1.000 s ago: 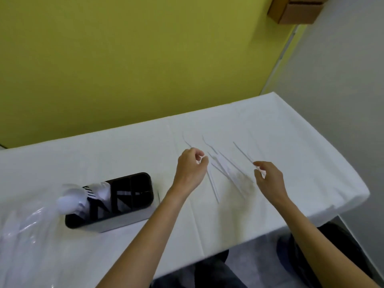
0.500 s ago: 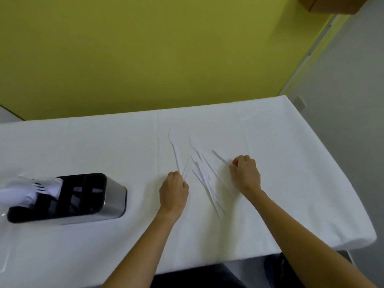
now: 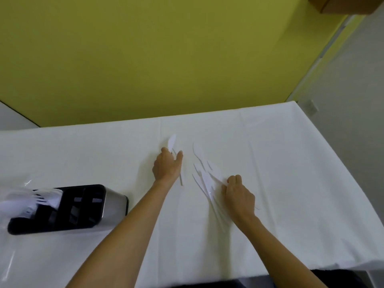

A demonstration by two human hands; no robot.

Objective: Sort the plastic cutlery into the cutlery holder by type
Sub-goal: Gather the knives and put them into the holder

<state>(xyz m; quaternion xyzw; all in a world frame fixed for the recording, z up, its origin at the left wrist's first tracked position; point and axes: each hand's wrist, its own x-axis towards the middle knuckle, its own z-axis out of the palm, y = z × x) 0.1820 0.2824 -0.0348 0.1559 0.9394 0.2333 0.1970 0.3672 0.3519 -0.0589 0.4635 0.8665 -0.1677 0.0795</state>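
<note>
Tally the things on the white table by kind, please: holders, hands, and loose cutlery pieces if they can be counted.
Cutlery holder: 1
Hands: 2 (left hand, right hand)
Loose white cutlery: overlapping, too unclear to count
Total: 3, loose pieces aside

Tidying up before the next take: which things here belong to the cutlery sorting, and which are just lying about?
Job: single knife; pile of knives; cutlery holder; forks already in it.
Lying about: clear plastic; cardboard box.
</note>
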